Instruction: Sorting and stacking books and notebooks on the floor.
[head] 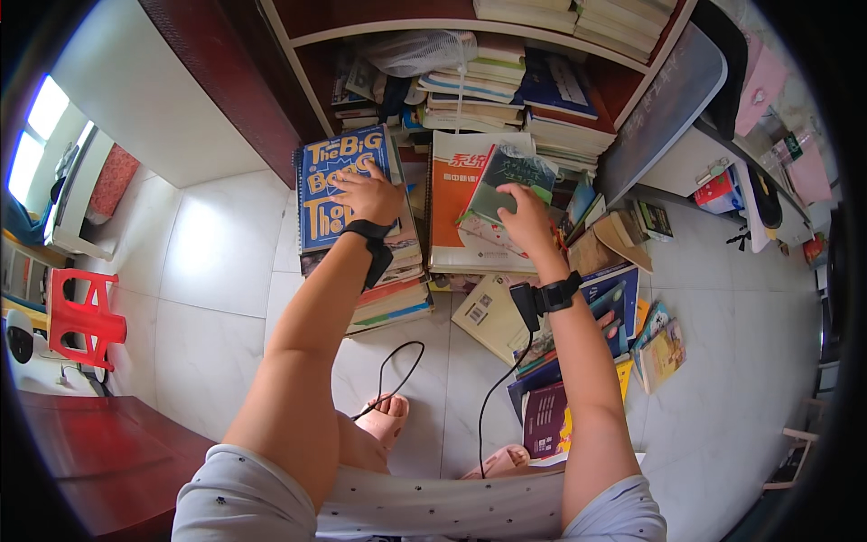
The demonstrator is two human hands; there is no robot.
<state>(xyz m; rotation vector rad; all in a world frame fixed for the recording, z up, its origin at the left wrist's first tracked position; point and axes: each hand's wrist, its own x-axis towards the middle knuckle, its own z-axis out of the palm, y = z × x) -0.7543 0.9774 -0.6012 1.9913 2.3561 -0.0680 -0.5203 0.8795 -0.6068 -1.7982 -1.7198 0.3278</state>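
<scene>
My left hand (371, 196) lies spread on a blue spiral-bound notebook (322, 169) with big yellow and white lettering, on top of a stack of books (399, 301). To its right, my right hand (525, 213) rests with bent fingers at a small dark green book (504, 179); whether it grips the book cannot be told. Under the green book lies a floral-covered booklet (491, 237), and beneath both is a large orange and white book (450, 203) on another pile. Black straps with small devices are around both wrists.
A shelf (467, 26) ahead holds piled books (474, 81) and a white mesh bag (427, 53). Books (545, 413) lie scattered over the tiled floor at right, near my slippered feet. Black cables hang from the wrist devices. A red plastic stool (85, 318) stands at far left.
</scene>
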